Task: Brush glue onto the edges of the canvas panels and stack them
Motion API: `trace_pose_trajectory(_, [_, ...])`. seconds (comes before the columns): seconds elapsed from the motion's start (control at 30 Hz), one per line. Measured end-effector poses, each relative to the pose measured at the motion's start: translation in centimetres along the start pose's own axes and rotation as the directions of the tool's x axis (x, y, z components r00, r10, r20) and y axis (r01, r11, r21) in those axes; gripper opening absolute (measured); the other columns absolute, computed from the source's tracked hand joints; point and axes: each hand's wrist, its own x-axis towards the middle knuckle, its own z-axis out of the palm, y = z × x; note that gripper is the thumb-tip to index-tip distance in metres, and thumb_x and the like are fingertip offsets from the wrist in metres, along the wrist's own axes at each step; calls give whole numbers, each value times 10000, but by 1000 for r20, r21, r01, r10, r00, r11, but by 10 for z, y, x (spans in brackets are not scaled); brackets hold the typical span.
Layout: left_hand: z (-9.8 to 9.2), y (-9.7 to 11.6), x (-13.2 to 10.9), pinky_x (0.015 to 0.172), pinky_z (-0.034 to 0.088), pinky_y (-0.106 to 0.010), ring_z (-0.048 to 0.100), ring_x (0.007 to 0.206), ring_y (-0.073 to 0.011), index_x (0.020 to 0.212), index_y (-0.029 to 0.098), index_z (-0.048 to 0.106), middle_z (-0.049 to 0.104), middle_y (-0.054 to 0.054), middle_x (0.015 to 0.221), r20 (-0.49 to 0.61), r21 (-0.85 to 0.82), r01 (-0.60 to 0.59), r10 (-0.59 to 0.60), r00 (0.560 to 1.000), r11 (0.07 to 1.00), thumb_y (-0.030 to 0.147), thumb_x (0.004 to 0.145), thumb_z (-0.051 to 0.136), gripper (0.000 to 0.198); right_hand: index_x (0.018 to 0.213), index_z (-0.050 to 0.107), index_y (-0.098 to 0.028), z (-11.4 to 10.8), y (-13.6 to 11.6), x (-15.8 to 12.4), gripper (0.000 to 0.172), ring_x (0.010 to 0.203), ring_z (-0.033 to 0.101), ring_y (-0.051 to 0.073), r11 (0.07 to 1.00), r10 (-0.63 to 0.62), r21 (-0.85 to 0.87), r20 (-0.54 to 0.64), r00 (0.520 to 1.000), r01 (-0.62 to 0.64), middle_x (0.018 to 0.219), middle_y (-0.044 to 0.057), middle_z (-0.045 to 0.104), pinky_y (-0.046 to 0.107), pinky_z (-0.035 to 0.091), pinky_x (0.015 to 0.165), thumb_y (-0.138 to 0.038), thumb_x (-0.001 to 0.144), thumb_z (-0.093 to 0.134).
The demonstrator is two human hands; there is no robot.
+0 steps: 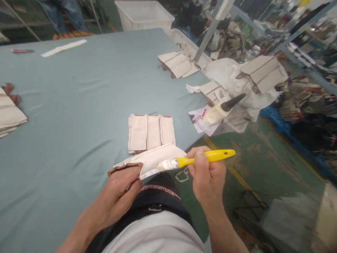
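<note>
My left hand (122, 186) grips a cream fabric piece (158, 154) by its brown-edged left end, at the table's near edge. Between the fingers and thumb of my right hand (206, 172) is a paintbrush (195, 161) with a yellow handle. Its pale bristles lie against the fabric piece, near the lower edge. Just beyond, a stack of cream panels (151, 131) with dark seam lines lies flat on the blue-grey table (92, 91). The palm sides of both hands are hidden.
A cream bottle (217, 113) with a black nozzle tilts over papers (195, 117) at the table's right corner. More panels (177, 64) lie at the far right, others (10, 114) at the left. A white bin (144, 15) stands behind; a person's legs (64, 15) show at far left.
</note>
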Motion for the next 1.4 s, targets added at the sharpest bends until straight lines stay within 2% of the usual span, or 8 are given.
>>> trace_pose_trajectory(0.43, [-8, 9, 17, 886, 504, -287, 636, 921, -227, 980, 211, 727, 706, -48, 950, -2, -273, 154, -160, 987, 950, 285, 1074, 523, 237, 864, 687, -235, 29, -27, 1, 264, 467, 464, 111, 982, -122, 164, 168, 978, 94, 543, -90, 413, 246, 454, 514, -323, 1083, 570])
trace_pose_trajectory(0.57, [-1, 6, 23, 734, 496, -272, 565, 765, -199, 819, 204, 679, 615, -20, 782, 39, -340, 226, -226, 973, 913, 353, 1056, 552, 307, 864, 689, -227, 34, -27, 10, 312, 467, 475, 112, 974, -153, 192, 159, 975, 122, 539, -81, 444, 250, 444, 502, -380, 1101, 554])
trace_pose_trajectory(0.67, [-1, 5, 27, 648, 451, -256, 519, 713, -171, 888, 184, 724, 624, -22, 809, 95, -430, 283, -269, 959, 857, 400, 1047, 581, 304, 874, 697, -213, 31, -20, 20, 343, 449, 461, 99, 976, -169, 152, 60, 984, 158, 548, -75, 483, 234, 390, 456, -424, 1105, 556])
trace_pose_trajectory(0.83, [-8, -5, 28, 500, 266, -218, 321, 587, -105, 895, 166, 721, 448, 44, 693, 227, -639, 407, -345, 911, 653, 602, 978, 697, 444, 876, 676, -236, 11, -8, 22, 321, 405, 419, 103, 928, -206, 308, -44, 977, 210, 547, -75, 457, 238, 329, 406, -448, 1099, 584])
trace_pose_trajectory(0.93, [-13, -7, 30, 494, 256, -203, 324, 589, -91, 886, 155, 721, 461, 42, 697, 314, -669, 457, -334, 889, 586, 654, 934, 744, 501, 914, 698, -253, 3, -2, 19, 280, 394, 402, 109, 890, -351, 315, 8, 936, 331, 565, -57, 503, 256, 327, 399, -424, 1102, 581])
trace_pose_trajectory(1.13, [-17, 9, 38, 483, 251, -207, 333, 573, -86, 920, 145, 756, 485, 32, 691, 389, -684, 513, -336, 858, 518, 609, 885, 816, 469, 978, 691, -269, 2, 10, 18, 235, 488, 588, 158, 822, -568, 80, 30, 823, 564, 646, -26, 627, 310, 530, 518, -414, 1100, 551])
trace_pose_trajectory(1.23, [-17, 14, 38, 478, 273, -218, 351, 541, -90, 952, 141, 784, 497, 29, 649, 393, -709, 523, -349, 850, 474, 586, 871, 821, 453, 991, 677, -275, 1, 10, 13, 241, 471, 589, 162, 772, -633, 83, 12, 774, 630, 623, -34, 622, 310, 522, 492, -420, 1113, 528])
trace_pose_trajectory(1.4, [-16, 18, 39, 453, 265, -218, 350, 490, -85, 1003, 131, 813, 525, 25, 604, 371, -733, 511, -366, 853, 449, 533, 881, 817, 420, 1000, 671, -271, 4, 6, 16, 240, 475, 599, 151, 746, -663, 120, 41, 747, 655, 633, -37, 646, 296, 519, 486, -401, 1128, 514])
